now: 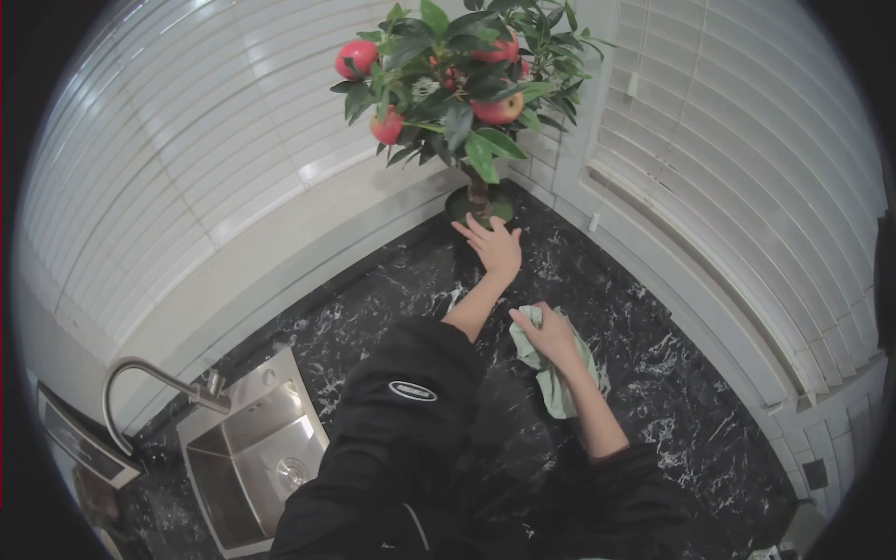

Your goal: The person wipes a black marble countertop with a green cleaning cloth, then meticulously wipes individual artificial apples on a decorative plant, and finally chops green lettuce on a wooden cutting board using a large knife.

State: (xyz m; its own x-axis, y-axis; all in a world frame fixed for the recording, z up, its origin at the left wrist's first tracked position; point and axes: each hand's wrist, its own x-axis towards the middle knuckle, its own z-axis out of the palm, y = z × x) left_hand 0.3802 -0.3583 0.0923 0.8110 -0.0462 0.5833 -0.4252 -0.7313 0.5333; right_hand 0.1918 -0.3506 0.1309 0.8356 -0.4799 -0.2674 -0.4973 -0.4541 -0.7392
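My left hand [497, 250] reaches forward with its fingers spread, the fingertips right at the front rim of a dark round pot [457, 207]. From this pot grows a small apple tree [478, 190] with green leaves and several red apples. Closer to me, my right hand [553, 338] is closed around a pale green cloth [557, 397]. The cloth is bunched under the fingers, and its loose end trails back along my forearm over the black marbled countertop [644, 350].
At the left, a steel sink [252, 457] is set into the counter, with a curved faucet [140, 364] beside it. White blinds [224, 121] cover the left window, and more blinds [737, 177] hang at the right. The pot stands in the corner between them.
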